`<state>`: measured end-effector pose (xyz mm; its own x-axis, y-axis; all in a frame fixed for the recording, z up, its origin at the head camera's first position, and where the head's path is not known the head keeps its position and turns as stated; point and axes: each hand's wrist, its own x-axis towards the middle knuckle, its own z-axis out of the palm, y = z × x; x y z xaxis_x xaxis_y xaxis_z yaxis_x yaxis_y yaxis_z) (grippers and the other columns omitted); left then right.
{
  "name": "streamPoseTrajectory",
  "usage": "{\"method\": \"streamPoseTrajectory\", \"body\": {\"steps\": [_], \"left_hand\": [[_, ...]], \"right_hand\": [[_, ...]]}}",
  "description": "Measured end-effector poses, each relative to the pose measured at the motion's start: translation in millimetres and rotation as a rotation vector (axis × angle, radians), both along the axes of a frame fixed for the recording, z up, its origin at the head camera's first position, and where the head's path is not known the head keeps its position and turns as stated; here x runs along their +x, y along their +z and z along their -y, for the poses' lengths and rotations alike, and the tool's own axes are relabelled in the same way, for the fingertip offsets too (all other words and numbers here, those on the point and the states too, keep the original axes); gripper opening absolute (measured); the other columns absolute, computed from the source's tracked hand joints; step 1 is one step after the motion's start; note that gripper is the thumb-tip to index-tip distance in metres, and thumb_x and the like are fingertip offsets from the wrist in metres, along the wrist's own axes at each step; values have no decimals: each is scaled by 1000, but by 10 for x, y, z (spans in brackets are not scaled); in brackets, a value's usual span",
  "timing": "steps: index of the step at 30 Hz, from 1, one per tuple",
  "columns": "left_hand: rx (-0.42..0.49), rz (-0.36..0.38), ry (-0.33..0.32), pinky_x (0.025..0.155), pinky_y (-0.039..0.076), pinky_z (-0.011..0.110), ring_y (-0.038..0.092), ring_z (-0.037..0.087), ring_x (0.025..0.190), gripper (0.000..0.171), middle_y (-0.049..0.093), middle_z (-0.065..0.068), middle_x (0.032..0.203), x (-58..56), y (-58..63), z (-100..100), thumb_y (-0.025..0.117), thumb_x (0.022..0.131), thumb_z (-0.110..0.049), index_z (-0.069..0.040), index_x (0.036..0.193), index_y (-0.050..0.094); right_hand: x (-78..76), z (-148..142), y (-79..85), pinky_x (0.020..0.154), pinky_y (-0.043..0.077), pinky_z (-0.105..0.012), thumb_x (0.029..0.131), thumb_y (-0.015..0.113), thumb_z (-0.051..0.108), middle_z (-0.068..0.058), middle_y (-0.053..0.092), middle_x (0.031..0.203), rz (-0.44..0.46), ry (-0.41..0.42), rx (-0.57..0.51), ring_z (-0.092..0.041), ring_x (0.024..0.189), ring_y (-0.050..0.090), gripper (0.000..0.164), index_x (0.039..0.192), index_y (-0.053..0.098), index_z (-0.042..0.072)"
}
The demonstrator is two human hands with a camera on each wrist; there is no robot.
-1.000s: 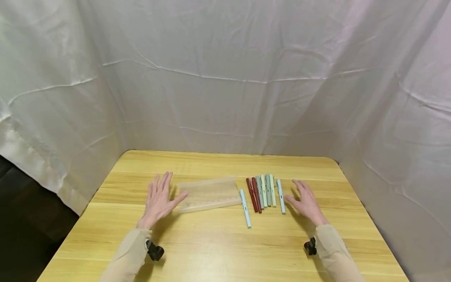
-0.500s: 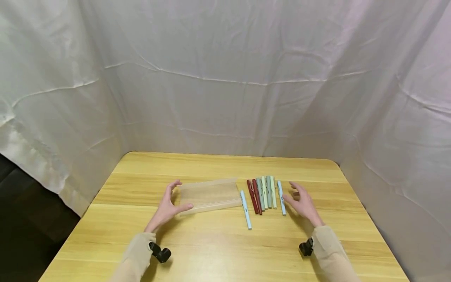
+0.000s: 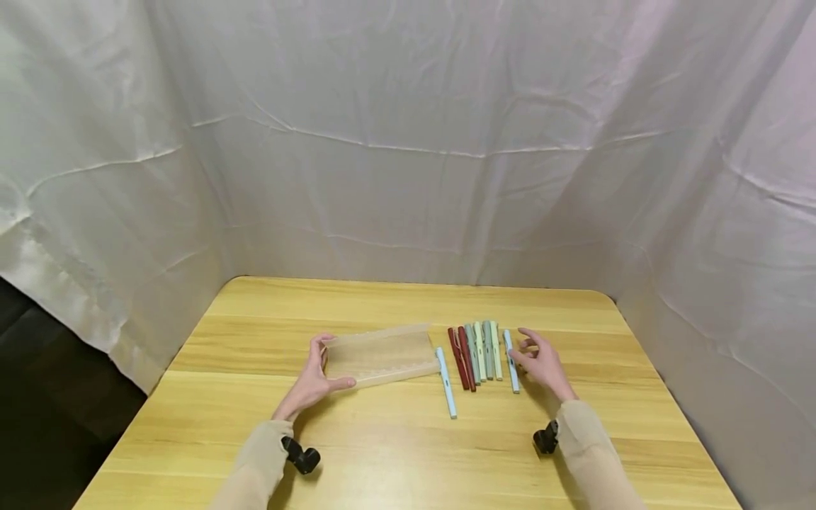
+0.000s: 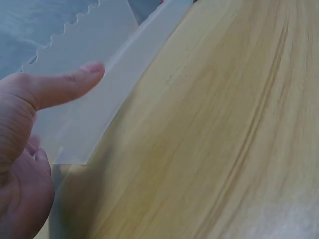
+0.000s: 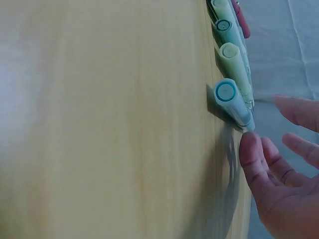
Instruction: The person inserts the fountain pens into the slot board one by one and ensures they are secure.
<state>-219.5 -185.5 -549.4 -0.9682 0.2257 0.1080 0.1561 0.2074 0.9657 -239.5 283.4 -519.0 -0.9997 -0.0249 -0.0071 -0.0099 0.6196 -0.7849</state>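
Observation:
My left hand (image 3: pixel 312 381) spans the left end of a translucent plastic tray (image 3: pixel 382 355), fingers bent around its far corner and thumb along the near edge. In the left wrist view, the thumb overlaps the frosted wall (image 4: pixel 92 127), and the other fingers are partly hidden. My right hand (image 3: pixel 542 365) is at the rightmost light blue pen (image 3: pixel 513 368), thumb tip right by its upper part. The right wrist view has the other fingers apart from that pen (image 5: pixel 230 99), loosely bent. A second light blue pen (image 3: pixel 447 386) lies at the tray's right end.
Between the two light blue pens lie dark red pens (image 3: pixel 460 361) and several grey-green and pale green pens (image 3: pixel 487 350), side by side. A wooden table (image 3: pixel 395 439) carries everything. Pale curtains (image 3: pixel 408 184) stand behind and at the sides.
My left hand has moved right onto the tray's end, its spread fingers bending around it. My right hand has moved left to the rightmost light blue pen, its fingers drawing in.

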Motion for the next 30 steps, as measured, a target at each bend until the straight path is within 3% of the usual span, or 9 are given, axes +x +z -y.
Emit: {"method": "streamPoseTrajectory", "body": {"steps": [4, 10, 18, 30], "left_hand": [[17, 5, -19, 126, 8, 65, 13, 53, 151, 92, 19, 24, 156, 3, -29, -1, 83, 78, -2, -4, 143, 18], [-11, 7, -44, 126, 7, 63, 11, 54, 151, 94, 15, 26, 158, 4, -26, 20, 83, 77, -3, -3, 145, 18], [-117, 21, -98, 125, 2, 65, 4, 54, 152, 95, 14, 28, 160, 20, 36, 83, 84, 78, -9, 0, 147, 19], [-79, -47, -75, 125, 1, 65, 13, 44, 154, 97, 26, 23, 156, 37, 48, 9, 88, 74, -12, -4, 147, 23]], "right_hand": [[-49, 8, -9, 70, 53, -27, 98, 64, 17, -28, 58, 120, 12, 3, 4, -29, 94, 63, 62, 151, 37, -2], [-134, 12, -61, 60, 56, -27, 97, 66, 14, -25, 62, 109, 26, 5, 16, -22, 79, 64, 63, 150, 37, -5], [-200, 22, -98, 52, 53, -27, 96, 66, 13, -16, 65, 90, 74, 13, 18, -13, 59, 57, 64, 150, 36, -6], [-210, 17, -100, 54, 59, -30, 95, 65, 9, -14, 64, 88, 157, 72, -33, -13, 58, 62, 70, 152, 28, -9]]}}
